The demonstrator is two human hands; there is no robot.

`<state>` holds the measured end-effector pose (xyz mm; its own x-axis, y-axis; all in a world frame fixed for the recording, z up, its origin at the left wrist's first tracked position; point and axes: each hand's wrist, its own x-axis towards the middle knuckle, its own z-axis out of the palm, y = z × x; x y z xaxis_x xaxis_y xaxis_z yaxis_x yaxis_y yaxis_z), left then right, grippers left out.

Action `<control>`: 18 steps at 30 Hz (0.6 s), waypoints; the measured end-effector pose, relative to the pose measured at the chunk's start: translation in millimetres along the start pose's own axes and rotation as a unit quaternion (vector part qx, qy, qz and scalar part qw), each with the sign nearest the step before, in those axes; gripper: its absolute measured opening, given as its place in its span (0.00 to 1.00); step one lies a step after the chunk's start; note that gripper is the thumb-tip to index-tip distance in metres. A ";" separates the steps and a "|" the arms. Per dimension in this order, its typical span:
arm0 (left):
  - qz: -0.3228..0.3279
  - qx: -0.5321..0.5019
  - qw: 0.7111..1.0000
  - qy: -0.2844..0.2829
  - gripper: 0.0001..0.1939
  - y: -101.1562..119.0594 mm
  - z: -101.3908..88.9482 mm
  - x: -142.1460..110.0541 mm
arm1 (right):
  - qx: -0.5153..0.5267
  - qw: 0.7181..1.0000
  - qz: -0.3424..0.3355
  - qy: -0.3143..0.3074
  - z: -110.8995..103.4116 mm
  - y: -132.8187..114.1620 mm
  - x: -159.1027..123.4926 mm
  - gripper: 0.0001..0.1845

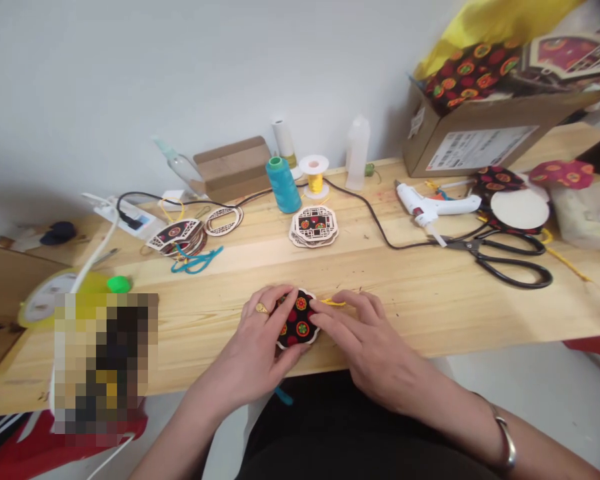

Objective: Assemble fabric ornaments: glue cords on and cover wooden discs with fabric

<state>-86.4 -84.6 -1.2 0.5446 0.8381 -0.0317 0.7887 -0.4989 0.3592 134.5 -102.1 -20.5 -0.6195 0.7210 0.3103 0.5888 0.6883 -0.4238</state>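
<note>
A small scalloped piece point(300, 321) with a pale rim, covered in black fabric with red and orange flowers, lies at the table's front edge. My left hand point(261, 340) grips it from the left, fingers over the top and thumb along the near edge. With its fingers stretched out, my right hand point(363, 333) touches the piece's right edge with the fingertips. A yellow cord point(334, 303) runs out from the piece under the right fingers. Below the left hand, a blue cord end point(283, 396) hangs at the table edge.
Behind my hands lie stacked lattice pieces point(314, 225), a blue thread cone point(283, 185) and a yellow thread spool point(315, 179). At right are a white glue gun point(433, 203), black-handled scissors point(510, 257) and a cardboard box point(480, 133). A black cable point(375, 217) crosses the table.
</note>
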 end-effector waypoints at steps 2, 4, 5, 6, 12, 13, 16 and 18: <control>-0.004 0.000 1.000 -0.002 0.28 0.1 -0.2 -0.2 | -0.029 1.000 -0.005 -0.006 2.4 -2.0 1.3 0.27; -0.005 -0.001 1.000 -0.002 0.29 -0.5 0.1 -0.5 | -0.059 0.998 -0.011 -0.018 3.6 -2.6 3.1 0.23; -0.005 -0.002 1.000 0.000 0.29 -0.9 0.4 -0.6 | -0.071 0.997 -0.013 -0.024 3.7 -2.6 3.9 0.22; -0.005 -0.004 1.000 0.001 0.29 -1.3 0.7 -0.8 | -0.078 0.996 -0.016 -0.027 3.4 -2.7 4.6 0.21; -0.015 -0.022 1.000 -0.006 0.30 -2.1 1.3 -1.8 | -0.088 0.995 -0.022 -0.035 1.0 -4.0 6.4 0.20; -0.015 -0.023 1.000 -0.007 0.30 -1.9 1.1 -2.0 | -0.086 0.995 -0.023 -0.035 1.3 -3.9 6.7 0.20; -0.016 -0.020 1.000 -0.007 0.30 -1.3 0.8 -2.2 | -0.076 0.996 -0.026 -0.033 3.2 -3.9 8.5 0.19; -0.018 -0.022 1.000 -0.008 0.30 -1.2 1.0 -2.4 | -0.072 0.997 -0.026 -0.024 4.7 -4.6 9.5 0.20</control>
<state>-88.3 -86.2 -2.5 0.5209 0.8515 -0.0600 0.7947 -0.4581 0.3981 123.4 -98.8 -19.6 -0.6732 0.6823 0.2850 0.6221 0.7309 -0.2806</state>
